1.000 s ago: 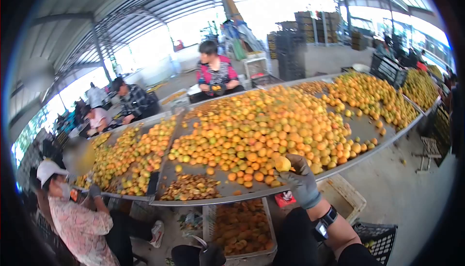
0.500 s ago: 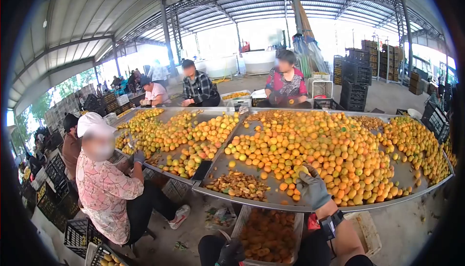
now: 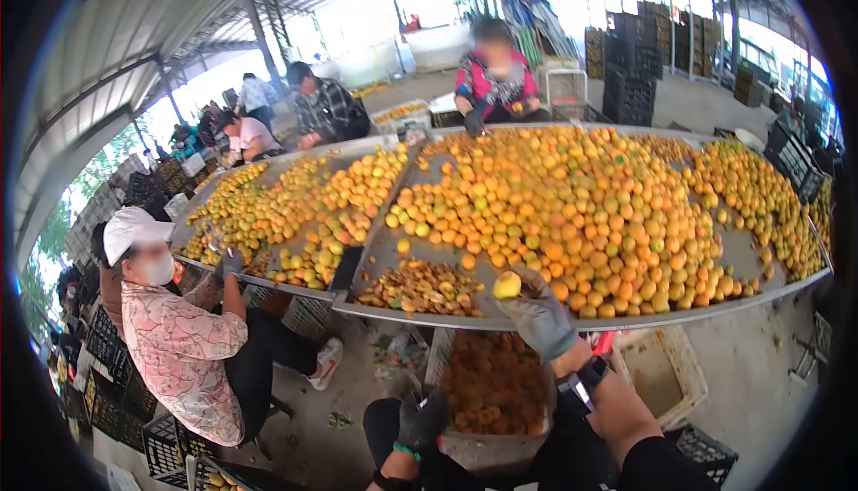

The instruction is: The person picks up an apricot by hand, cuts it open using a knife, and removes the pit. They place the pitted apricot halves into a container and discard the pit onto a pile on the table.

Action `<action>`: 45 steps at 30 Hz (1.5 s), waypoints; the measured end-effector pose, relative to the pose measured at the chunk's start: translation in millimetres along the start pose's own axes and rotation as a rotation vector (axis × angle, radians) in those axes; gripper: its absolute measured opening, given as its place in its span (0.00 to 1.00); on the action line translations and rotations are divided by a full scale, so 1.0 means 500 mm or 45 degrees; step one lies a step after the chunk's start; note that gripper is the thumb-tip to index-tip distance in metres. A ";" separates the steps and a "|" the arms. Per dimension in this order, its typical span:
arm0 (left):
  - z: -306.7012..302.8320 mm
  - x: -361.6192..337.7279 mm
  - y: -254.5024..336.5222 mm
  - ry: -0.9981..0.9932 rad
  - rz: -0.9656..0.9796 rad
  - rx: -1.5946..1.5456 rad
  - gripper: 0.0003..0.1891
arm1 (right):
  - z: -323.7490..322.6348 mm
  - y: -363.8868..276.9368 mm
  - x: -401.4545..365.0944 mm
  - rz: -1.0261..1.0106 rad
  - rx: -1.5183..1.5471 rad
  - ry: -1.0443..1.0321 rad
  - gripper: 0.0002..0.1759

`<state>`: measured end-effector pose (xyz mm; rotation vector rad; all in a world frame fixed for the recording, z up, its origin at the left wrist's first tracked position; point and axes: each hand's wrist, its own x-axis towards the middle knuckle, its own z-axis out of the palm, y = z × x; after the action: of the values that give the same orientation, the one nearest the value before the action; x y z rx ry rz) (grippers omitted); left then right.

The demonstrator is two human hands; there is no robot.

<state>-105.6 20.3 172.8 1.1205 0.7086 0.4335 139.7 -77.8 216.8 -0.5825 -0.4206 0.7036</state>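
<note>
Your right hand (image 3: pixel 541 319) is bringing the yellow fruit (image 3: pixel 508 285) nearer the near edge of the desk (image 3: pixel 380 248), pinching it; a loosening pinch could be dropping it. I cannot tell your left hand's (image 3: pixel 422 421) grip.

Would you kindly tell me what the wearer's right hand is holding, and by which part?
The grey-gloved right hand holds a round yellow fruit by its right side, as seen here.

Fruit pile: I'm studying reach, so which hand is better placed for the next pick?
Probably the right hand: it's near the fruit pile, though its fingers hold a yellow fruit. The left hand is farther off, low in the view.
</note>
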 end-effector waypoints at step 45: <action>0.085 0.395 0.033 -0.051 0.488 1.055 0.16 | -0.120 0.117 0.160 0.276 -0.542 0.182 0.27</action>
<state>64.5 125.8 140.8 2.0613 0.6484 0.4463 199.6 -6.6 147.5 -1.0864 -0.3789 0.7779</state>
